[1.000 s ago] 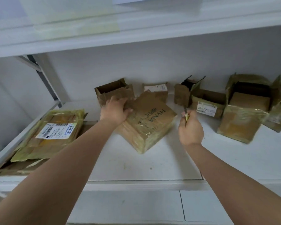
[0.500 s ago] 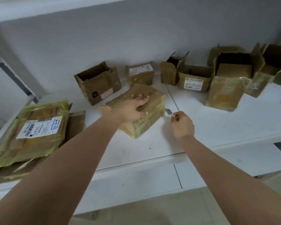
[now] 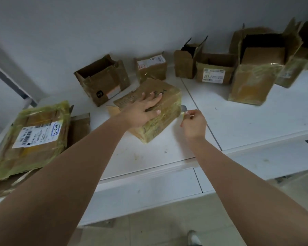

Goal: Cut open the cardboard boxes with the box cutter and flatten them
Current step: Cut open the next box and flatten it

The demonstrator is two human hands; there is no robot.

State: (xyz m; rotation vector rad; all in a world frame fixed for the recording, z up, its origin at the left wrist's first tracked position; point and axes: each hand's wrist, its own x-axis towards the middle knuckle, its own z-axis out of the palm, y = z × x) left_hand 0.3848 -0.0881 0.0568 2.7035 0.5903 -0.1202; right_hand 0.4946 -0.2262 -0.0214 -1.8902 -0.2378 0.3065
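The left hand [image 3: 143,110] still presses flat, fingers spread, on the taped box [image 3: 164,110] at the shelf's [image 3: 256,125] middle. The right hand [image 3: 194,125] keeps pinching the box cutter [image 3: 183,109], its blade now nearer the box's right corner than before.

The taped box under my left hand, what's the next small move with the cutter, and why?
Probably bring the blade to the taped box at its near right edge: the left hand rests flat on top, steadying it, and the right hand pinches the box cutter beside that side.
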